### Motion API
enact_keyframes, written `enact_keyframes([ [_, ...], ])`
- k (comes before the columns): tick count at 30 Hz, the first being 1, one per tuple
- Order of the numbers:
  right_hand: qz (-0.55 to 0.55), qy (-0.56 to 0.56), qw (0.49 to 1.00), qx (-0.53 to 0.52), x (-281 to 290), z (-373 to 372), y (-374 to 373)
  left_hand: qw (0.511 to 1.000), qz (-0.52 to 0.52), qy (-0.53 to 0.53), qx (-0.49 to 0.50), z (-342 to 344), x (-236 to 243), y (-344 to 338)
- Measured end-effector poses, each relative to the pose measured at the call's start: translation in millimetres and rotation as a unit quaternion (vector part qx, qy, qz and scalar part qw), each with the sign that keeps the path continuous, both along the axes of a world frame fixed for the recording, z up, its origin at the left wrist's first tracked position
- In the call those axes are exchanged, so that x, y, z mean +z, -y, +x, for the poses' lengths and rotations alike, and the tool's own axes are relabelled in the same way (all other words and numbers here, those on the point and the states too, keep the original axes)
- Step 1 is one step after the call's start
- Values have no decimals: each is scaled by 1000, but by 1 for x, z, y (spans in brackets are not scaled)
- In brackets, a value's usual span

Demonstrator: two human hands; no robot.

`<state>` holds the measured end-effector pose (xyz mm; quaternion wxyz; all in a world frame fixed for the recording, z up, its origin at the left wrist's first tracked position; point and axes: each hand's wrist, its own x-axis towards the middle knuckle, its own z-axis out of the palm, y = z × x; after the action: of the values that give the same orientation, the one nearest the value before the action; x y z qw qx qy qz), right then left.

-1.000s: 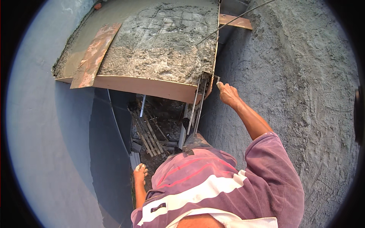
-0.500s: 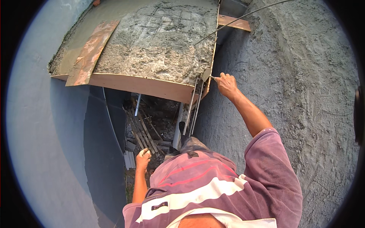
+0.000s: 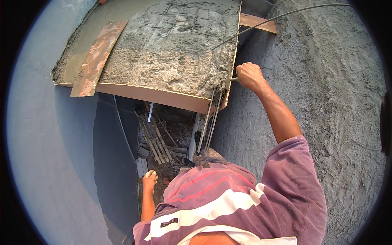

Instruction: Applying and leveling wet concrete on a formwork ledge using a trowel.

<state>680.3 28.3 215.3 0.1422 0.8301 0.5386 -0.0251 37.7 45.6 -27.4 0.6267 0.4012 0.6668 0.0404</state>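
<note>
My right hand is closed around the handle of a trowel at the right edge of a wet concrete slab; the blade is mostly hidden. Just below, two thin metal bars run from the slab's corner down toward my legs. A plywood form board edges the slab's near side. My left hand hangs low beside my body with fingers curled; whether anything is inside them is unclear.
A stained board lies across the slab's left part. A rod crosses to the rough right wall. A smooth wall stands left. A plank juts out at the top. Below me, a drop shows loose battens and rubble.
My right hand has moved up and right along the slab's edge, and the trowel blade visible half a second ago is now mostly hidden. My left hand has shifted slightly.
</note>
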Motion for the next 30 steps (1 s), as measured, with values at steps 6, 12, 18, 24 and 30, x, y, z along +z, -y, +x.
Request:
enact_keyframes([
  [6, -7, -31, 999, -17, -16, 5, 8, 1000, -1, -6, 1, 12, 6, -4],
  [12, -20, -45, 999, -10, -72, 14, 23, 1000, -2, -3, -14, 18, 5, -3],
  [18, 44, -24, 999, 1, -3, 5, 15, 1000, 9, -11, 13, 4, 12, 9],
  [24, 21, -88, 995, -28, -18, 31, 11, 1000, -7, -14, 7, 3, 6, 12],
  [30, 24, -51, 998, -35, -36, 19, 27, 1000, -6, -15, 10, 8, 10, 9],
])
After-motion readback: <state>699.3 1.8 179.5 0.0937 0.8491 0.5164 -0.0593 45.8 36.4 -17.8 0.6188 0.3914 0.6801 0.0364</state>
